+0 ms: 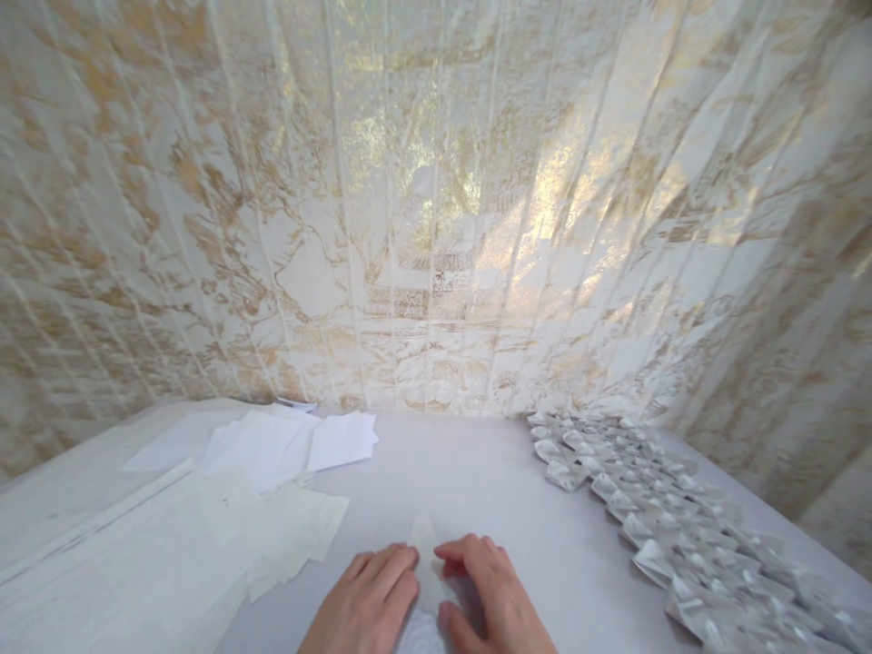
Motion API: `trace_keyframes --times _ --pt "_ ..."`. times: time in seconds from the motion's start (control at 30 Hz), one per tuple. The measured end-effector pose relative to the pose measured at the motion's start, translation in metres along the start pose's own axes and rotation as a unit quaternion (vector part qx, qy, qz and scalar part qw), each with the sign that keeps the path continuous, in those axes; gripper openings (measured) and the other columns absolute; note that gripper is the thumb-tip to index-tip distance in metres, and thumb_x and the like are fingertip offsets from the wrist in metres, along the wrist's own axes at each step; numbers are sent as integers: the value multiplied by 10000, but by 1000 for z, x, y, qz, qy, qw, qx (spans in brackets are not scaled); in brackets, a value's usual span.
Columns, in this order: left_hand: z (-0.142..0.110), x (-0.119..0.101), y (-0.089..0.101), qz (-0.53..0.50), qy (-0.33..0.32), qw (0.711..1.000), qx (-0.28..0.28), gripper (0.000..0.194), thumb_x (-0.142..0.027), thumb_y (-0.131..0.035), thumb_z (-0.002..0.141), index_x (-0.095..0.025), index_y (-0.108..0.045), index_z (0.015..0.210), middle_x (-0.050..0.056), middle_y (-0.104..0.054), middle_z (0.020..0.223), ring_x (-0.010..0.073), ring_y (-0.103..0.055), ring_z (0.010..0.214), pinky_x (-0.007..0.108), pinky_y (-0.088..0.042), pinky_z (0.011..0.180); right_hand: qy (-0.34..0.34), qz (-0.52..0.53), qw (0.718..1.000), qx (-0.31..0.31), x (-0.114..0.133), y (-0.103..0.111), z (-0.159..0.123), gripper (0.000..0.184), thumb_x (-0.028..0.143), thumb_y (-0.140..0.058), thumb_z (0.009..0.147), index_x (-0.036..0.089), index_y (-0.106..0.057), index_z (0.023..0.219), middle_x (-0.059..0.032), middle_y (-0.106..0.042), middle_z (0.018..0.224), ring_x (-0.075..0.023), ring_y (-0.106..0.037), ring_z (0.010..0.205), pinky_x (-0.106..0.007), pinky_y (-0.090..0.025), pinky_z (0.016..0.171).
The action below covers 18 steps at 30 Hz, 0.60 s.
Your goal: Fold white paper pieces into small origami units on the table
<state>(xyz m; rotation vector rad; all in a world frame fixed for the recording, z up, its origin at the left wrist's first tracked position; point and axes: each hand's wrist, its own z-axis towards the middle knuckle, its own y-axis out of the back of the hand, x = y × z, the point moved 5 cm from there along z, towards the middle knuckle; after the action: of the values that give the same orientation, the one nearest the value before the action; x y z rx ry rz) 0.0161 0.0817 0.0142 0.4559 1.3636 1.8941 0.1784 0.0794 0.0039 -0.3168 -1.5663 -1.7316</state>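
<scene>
A small folded piece of white paper (423, 536), narrow and pointed at its far end, lies on the pale table at the bottom centre. My left hand (378, 590) presses on its left side with the fingers close together and bent, holding it down. My right hand (494, 590) is at the paper's right side, its index finger and thumb curved apart with a gap between them. Both fingertips are at the paper's edge; whether they touch it is hard to tell. The fingers partly cover the paper, and its near end runs out of view.
Loose white sheets (262, 445) and cut paper pieces (300, 527) lie overlapping on the left. Along the right stand rows of several folded paper units (681, 518), packed closely together. A patterned white and gold curtain (436, 227) hangs behind the table (450, 463).
</scene>
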Motion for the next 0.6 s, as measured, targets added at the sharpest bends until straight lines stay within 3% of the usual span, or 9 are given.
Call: trace_keyframes --times 0.07,0.17,0.27,0.4,0.5,0.6 --pt "4 2 5 -95 9 995 10 211 -20 -555 845 -220 -587 906 5 -686 1148 176 -643 988 285 -470 892 27 55 998 -27 -3 2 -2 524 9 -497 704 222 -574 1176 -40 -665 1017 -215 -627 941 -334 -498 870" --pt "8 7 8 -167 -5 986 15 293 51 -483 831 -224 -583 842 -26 -698 1076 151 -635 941 248 -475 856 63 83 992 -77 -5 11 -1 588 -40 -431 663 224 -567 1171 -62 -651 1134 -221 -599 1082 -360 -471 961" --pt "9 10 7 -176 -22 984 6 308 58 -470 818 -222 -596 841 -20 -706 1053 168 -633 931 262 -488 832 78 45 995 -30 1 16 4 589 -65 -419 641 220 -635 1109 -75 -644 1212 -241 -570 1156 -407 -436 1001" --pt "7 10 8 -155 20 988 -12 340 25 -423 856 -233 -619 957 8 -684 1031 182 -633 947 284 -511 847 78 -18 997 25 8 15 5 497 -53 -485 724 224 -692 1081 -75 -638 1198 -259 -554 1114 -408 -447 957" --pt "4 4 7 -113 40 993 -20 276 -70 -549 833 -232 -612 1048 28 -675 1090 203 -653 970 305 -538 863 88 -21 996 11 11 13 3 503 -46 -530 740 233 -684 1129 -74 -625 1167 -260 -526 1091 -396 -443 956" --pt "1 -3 2 -47 -1 998 -31 361 -271 -717 796 -215 -601 1133 64 -680 1177 237 -674 1007 312 -561 870 80 -22 997 -7 12 13 3 504 -63 -559 709 230 -702 1093 -70 -627 1096 -262 -519 1040 -397 -444 933"
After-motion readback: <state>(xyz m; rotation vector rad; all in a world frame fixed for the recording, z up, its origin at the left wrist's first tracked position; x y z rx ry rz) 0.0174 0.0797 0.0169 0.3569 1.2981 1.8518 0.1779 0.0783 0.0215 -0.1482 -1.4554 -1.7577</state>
